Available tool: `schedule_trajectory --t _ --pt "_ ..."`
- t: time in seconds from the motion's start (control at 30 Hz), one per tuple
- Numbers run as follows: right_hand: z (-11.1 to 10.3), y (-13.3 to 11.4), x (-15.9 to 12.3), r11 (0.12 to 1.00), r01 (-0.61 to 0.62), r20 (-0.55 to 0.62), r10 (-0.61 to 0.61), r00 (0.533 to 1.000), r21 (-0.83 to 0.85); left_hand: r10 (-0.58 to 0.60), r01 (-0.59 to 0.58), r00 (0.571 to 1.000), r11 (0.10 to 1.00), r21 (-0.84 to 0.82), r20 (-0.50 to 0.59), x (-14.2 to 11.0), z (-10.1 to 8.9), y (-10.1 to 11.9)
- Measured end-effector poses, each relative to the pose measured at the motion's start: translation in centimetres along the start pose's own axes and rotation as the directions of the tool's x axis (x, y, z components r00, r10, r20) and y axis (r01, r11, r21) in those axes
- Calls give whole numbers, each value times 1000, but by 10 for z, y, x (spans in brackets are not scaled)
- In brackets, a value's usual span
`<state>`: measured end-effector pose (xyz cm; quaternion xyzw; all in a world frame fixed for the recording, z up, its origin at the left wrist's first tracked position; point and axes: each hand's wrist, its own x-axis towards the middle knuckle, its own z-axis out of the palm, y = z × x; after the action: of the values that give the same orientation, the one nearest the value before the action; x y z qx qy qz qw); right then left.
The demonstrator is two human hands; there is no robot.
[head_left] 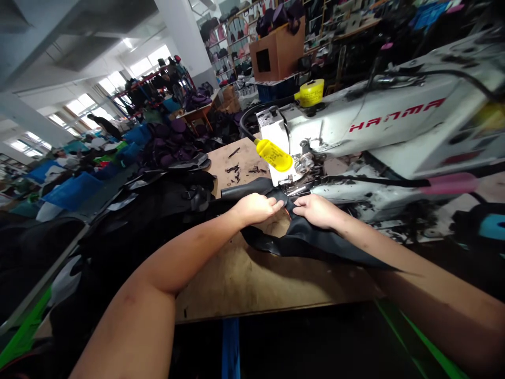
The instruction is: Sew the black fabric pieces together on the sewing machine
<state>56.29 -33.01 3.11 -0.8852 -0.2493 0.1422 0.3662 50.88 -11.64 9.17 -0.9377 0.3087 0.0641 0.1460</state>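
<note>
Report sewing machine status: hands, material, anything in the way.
Left hand touching black material; right hand pinching it. Material at stitching end of sewing machine, partly over wooden tabletop. Dark scraps beyond, apart from hands.

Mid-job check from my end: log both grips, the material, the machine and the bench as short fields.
Left grip: fingers against the black material; pinch unclear
Right grip: pinching the material beside the left
Material: sheet-like, draped over the bench before the machine; needle contact not clear
Machine: white machine marked HANMA, with a yellow piece on its head
Bench: wooden top, small dark scraps beyond the left grip
</note>
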Motion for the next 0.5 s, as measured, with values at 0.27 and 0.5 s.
schedule_trajectory --t 0.27,0.5 --pt "14 -2 -7 961 38 -27 -31 999 273 -43 43 999 999 -7 2 12 -16 13" --pt "23 -3 3 987 62 -141 -41 989 148 -236 237 972 971 22 -18 31 -19 48"
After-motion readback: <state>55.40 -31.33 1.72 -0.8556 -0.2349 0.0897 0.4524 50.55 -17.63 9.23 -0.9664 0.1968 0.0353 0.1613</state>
